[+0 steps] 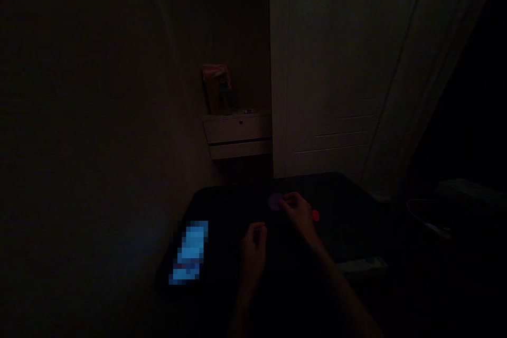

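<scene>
My right hand (299,213) reaches over the dark table, fingers pinched at the right edge of a thin, round purple disc (274,202). Just right of that hand a small red-orange round piece (316,215) shows, partly hidden behind the hand. My left hand (254,241) is closer to me and to the left, its fingers curled together above the table. Whether anything is between those fingers is too dark to tell.
A lit, pixelated screen (189,252) lies at the left of the black table (233,198). Behind stand a pale drawer unit (237,131) with a box (217,90) on top, and a light panelled door (328,63). A pale cable (428,222) is at the right.
</scene>
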`<action>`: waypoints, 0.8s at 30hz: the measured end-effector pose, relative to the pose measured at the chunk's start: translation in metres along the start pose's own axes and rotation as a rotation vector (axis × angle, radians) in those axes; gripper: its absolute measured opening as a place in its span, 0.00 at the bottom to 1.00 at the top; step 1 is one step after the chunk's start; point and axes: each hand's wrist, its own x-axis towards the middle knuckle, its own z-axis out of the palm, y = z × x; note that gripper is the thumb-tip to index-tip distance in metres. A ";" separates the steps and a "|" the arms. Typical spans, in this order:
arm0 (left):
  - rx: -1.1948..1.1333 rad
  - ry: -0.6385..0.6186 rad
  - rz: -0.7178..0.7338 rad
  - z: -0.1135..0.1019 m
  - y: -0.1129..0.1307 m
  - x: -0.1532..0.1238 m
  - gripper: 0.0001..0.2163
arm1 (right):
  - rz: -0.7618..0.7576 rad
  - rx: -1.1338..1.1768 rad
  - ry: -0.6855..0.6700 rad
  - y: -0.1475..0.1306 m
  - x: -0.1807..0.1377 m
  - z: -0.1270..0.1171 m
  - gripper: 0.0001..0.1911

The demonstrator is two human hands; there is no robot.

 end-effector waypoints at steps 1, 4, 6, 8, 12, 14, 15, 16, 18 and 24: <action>0.013 -0.012 0.014 0.000 0.001 -0.001 0.19 | -0.016 -0.058 0.004 -0.002 0.005 0.003 0.14; 0.022 -0.049 0.016 -0.001 0.004 -0.003 0.18 | -0.071 -0.289 0.036 0.001 0.005 0.007 0.14; 0.024 -0.071 0.004 -0.002 0.004 -0.003 0.18 | -0.087 -0.426 0.107 0.008 -0.005 0.007 0.14; 0.037 -0.075 0.014 -0.001 0.003 -0.004 0.17 | -0.088 -0.500 0.152 0.016 -0.017 0.007 0.15; 0.069 -0.083 0.050 -0.001 0.002 -0.004 0.15 | -0.081 -0.571 0.139 0.020 -0.029 0.008 0.18; 0.079 -0.092 0.045 -0.001 0.003 -0.005 0.14 | -0.062 -0.636 0.088 0.017 -0.029 0.009 0.23; 0.082 -0.097 0.041 -0.001 0.003 -0.005 0.14 | -0.053 -0.680 0.054 0.015 -0.029 0.010 0.24; 0.082 -0.101 0.041 -0.002 0.004 -0.005 0.14 | -0.044 -0.725 0.020 0.012 -0.028 0.011 0.25; 0.083 -0.108 0.042 -0.002 0.005 -0.005 0.14 | -0.039 -0.797 -0.037 0.008 -0.026 0.012 0.23; 0.068 -0.119 0.027 -0.002 0.008 -0.005 0.14 | -0.029 -0.798 0.000 0.006 -0.028 0.009 0.18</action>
